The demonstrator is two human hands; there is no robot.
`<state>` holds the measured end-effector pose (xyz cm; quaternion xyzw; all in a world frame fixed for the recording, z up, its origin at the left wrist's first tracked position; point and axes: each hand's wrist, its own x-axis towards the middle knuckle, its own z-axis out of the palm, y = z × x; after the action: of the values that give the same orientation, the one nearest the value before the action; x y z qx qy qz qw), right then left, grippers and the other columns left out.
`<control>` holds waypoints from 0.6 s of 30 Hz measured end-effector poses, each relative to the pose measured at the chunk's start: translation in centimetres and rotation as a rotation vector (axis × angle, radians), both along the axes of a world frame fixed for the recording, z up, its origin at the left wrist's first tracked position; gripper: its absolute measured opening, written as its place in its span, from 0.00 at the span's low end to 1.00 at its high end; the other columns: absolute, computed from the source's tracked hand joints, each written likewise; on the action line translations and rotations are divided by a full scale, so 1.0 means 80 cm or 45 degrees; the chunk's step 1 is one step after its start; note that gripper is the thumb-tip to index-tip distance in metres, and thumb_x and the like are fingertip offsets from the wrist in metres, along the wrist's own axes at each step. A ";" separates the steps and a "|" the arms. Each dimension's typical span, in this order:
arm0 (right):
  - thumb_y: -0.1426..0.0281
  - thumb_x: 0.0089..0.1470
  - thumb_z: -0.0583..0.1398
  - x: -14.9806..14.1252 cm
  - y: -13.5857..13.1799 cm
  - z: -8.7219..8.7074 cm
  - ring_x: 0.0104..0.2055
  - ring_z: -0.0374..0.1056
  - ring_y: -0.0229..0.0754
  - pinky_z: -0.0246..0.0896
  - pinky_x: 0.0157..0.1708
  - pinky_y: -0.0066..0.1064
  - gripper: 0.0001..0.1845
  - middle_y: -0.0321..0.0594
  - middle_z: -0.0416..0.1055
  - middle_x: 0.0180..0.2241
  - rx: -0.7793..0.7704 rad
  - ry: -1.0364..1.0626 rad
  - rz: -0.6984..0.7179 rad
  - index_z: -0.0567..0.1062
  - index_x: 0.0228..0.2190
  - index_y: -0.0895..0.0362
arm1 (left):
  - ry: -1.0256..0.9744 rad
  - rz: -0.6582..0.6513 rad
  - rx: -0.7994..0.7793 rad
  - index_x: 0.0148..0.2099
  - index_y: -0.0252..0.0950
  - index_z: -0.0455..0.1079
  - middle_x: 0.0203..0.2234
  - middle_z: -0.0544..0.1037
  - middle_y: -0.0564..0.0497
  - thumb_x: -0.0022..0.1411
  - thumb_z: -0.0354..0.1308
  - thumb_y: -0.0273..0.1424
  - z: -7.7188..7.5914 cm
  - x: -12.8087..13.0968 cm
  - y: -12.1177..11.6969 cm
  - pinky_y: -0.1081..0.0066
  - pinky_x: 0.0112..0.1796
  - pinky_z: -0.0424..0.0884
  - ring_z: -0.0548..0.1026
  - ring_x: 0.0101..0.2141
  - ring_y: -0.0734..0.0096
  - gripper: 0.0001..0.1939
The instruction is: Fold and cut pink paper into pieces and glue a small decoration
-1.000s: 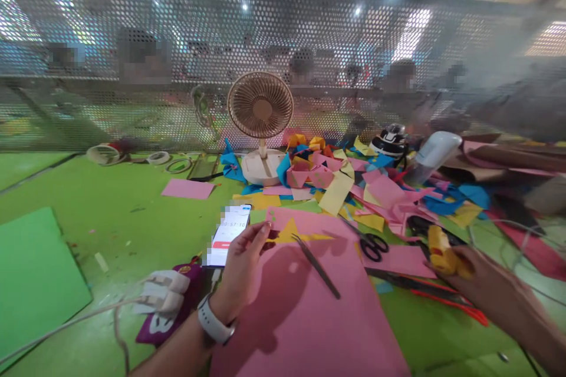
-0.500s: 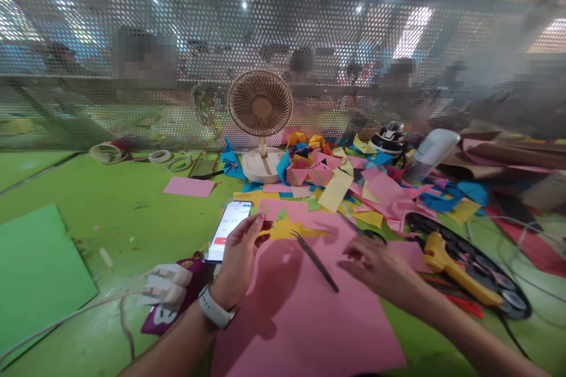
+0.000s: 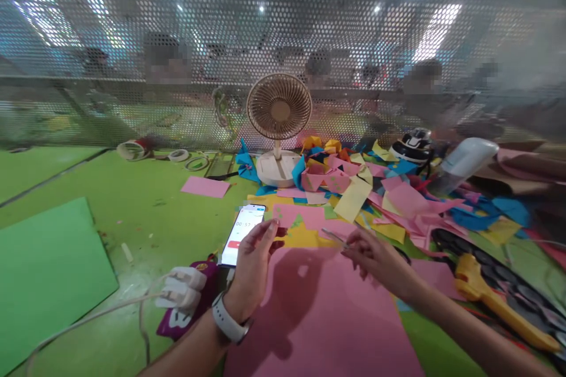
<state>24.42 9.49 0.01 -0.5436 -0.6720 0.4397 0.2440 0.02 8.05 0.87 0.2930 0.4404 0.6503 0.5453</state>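
My right hand (image 3: 374, 256) grips a pair of tweezers (image 3: 332, 237) over the top of a pink sheet (image 3: 340, 318), their tips pointing left. Thumb and fingers of my left hand (image 3: 256, 256) are pinched together, but whatever may be between them is too small to make out. A phone (image 3: 243, 232) with a timer on its screen lies just left of that hand. Beyond both hands are yellow paper (image 3: 303, 237) and small green paper pieces (image 3: 296, 221). A white watch (image 3: 229, 318) is on my left wrist.
A fan (image 3: 279, 109) stands at the back, before a perforated screen. Coloured paper scraps (image 3: 354, 197) heap to its right. A yellow glue gun (image 3: 490, 288) rests by a black tray at right. White plugs (image 3: 183, 288) and a green sheet (image 3: 48, 274) lie left.
My right hand has taken hold of the tweezers, which lay on the pink sheet before, and lifted them. My left hand stays pinched by the phone. The whole view has shifted a little.
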 end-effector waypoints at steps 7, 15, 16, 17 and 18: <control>0.62 0.57 0.53 0.002 0.026 0.050 0.23 0.68 0.38 0.57 0.26 0.28 0.13 0.33 0.72 0.23 0.350 -0.281 0.126 0.69 0.40 0.55 | -0.001 0.020 0.010 0.35 0.37 0.76 0.30 0.77 0.52 0.50 0.66 0.36 -0.001 -0.004 0.001 0.75 0.33 0.69 0.74 0.34 0.72 0.10; 0.66 0.52 0.56 -0.045 0.046 0.051 0.21 0.59 0.35 0.50 0.23 0.25 0.07 0.29 0.63 0.17 0.594 -0.309 0.136 0.72 0.33 0.54 | -0.050 0.013 0.014 0.34 0.37 0.75 0.28 0.77 0.53 0.51 0.66 0.34 0.004 -0.003 -0.001 0.76 0.33 0.69 0.74 0.33 0.73 0.08; 0.68 0.51 0.55 -0.049 0.048 0.047 0.21 0.60 0.35 0.51 0.23 0.25 0.06 0.30 0.63 0.17 0.591 -0.301 0.160 0.72 0.30 0.54 | -0.060 0.020 0.002 0.34 0.37 0.75 0.28 0.77 0.52 0.50 0.67 0.34 0.005 -0.003 -0.001 0.76 0.33 0.69 0.74 0.33 0.73 0.09; 0.68 0.50 0.55 -0.051 0.050 0.042 0.22 0.61 0.35 0.51 0.23 0.25 0.06 0.30 0.65 0.18 0.563 -0.282 0.179 0.72 0.26 0.55 | -0.072 0.027 -0.013 0.34 0.36 0.75 0.28 0.77 0.52 0.50 0.67 0.34 0.005 -0.002 -0.001 0.76 0.32 0.69 0.74 0.33 0.73 0.09; 0.69 0.50 0.55 -0.052 0.053 0.037 0.22 0.62 0.36 0.52 0.22 0.25 0.07 0.31 0.66 0.19 0.506 -0.243 0.192 0.71 0.24 0.55 | -0.086 0.030 -0.031 0.34 0.36 0.75 0.28 0.77 0.52 0.49 0.67 0.34 0.006 -0.002 -0.001 0.76 0.32 0.69 0.74 0.33 0.72 0.10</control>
<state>20.27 13.73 2.96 -0.4722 -0.8041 0.2624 0.2481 -0.11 7.94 1.34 0.2590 0.4328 0.6609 0.5557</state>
